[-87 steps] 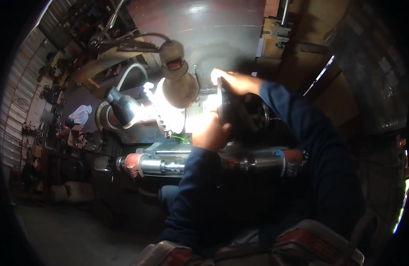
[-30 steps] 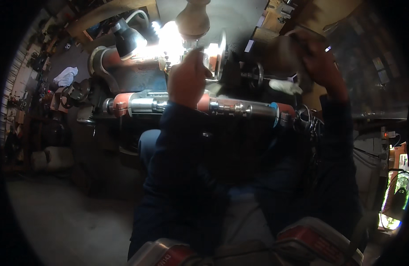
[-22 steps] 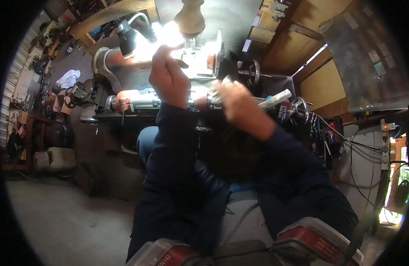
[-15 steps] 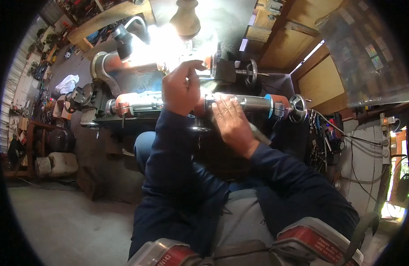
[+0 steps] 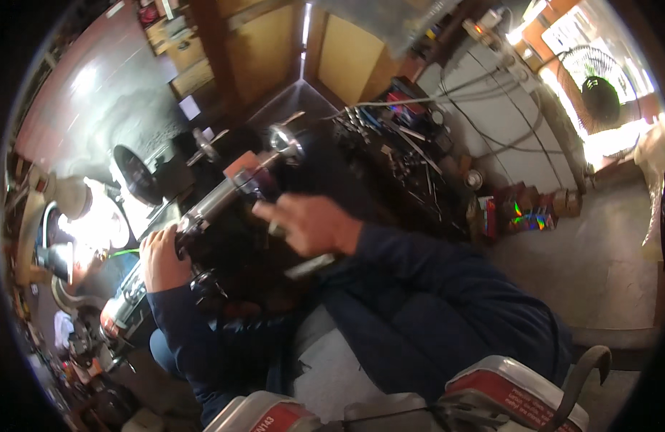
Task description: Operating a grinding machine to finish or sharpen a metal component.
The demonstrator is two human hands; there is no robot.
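since the earlier frame the view has swung right, so the lamp glare now sits at nine o'clock and a fan (image 5: pixel 600 97) shows at two o'clock. nearest, dark sleeves rise from six o'clock. left hand (image 5: pixel 162 261) is clenched around the near end of the metal bar (image 5: pixel 221 200). right hand (image 5: pixel 312 223) hovers over the dark machine (image 5: pixel 239 252), fingers loosely spread, gripping nothing. beyond, a handwheel (image 5: pixel 285 139), then a cluttered tool shelf (image 5: pixel 404 155).

Left hand (image 5: pixel 162 258) on metal bar (image 5: pixel 216 202), right hand (image 5: pixel 312 223) just beside.
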